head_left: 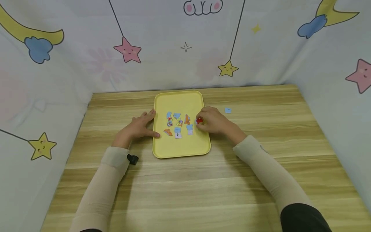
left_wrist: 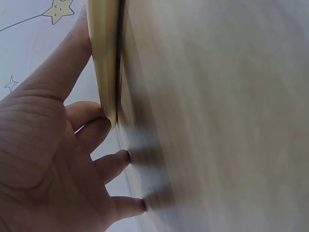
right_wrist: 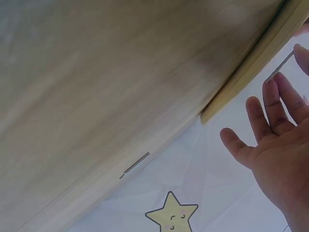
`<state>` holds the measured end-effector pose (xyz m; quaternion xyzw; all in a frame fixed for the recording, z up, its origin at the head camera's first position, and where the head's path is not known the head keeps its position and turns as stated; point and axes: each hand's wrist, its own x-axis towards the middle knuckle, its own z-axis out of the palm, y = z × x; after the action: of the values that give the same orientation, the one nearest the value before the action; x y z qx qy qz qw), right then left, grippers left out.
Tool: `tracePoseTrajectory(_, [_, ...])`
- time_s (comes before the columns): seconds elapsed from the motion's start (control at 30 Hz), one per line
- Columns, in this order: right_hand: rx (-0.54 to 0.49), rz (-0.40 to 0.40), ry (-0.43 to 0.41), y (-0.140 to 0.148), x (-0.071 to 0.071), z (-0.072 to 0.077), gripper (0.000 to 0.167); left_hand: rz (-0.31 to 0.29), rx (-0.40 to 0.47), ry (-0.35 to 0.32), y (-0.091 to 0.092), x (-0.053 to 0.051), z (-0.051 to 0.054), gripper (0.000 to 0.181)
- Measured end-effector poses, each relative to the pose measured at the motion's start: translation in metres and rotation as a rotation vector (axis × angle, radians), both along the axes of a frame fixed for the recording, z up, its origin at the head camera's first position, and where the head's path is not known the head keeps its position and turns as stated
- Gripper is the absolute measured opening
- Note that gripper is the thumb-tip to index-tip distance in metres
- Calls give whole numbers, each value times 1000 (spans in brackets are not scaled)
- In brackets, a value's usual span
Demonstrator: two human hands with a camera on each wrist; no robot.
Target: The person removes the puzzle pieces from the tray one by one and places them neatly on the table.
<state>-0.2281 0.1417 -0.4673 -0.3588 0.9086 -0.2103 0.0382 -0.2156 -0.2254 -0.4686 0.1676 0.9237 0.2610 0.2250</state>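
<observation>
A yellow tray [head_left: 182, 148] lies on the table, with several small colourful flat puzzle pieces [head_left: 178, 132] spread over its middle. At the tray's left edge is my left hand [head_left: 138, 126], its fingers spread and its thumb over the rim. The left wrist view shows that hand [left_wrist: 53, 154] touching the tray's side, with two fingertips down by the tabletop. Over the right rim, my right hand [head_left: 214, 120] pinches a red puzzle piece [head_left: 199, 120] between thumb and fingertips. Seen edge-on in the right wrist view, the held piece [right_wrist: 282, 65] is thin and flat.
One light blue puzzle piece [head_left: 228, 110] lies on the wooden table [head_left: 185, 187], right of the tray. A white cloth [head_left: 162, 64] printed with stars and moons hangs behind the table and along both sides.
</observation>
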Motion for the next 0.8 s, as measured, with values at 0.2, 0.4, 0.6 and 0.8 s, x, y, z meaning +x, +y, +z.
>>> tracePoseTrajectory(0.2, [-19,-11,6,5,-2,2,29,-2,5,2,0,0,1,123])
tracePoseTrajectory(0.4, [-34,-13,40,11,-4,2,25,-5,5,1,0,1,0,122])
tracePoseTrajectory(0.6, [-29,-44,36,20,-7,2,24,-4,7,4,0,1,0,123])
tracePoseTrajectory(0.8, [-18,-87,31,31,-9,2,23,-6,5,9,-1,0,0,122])
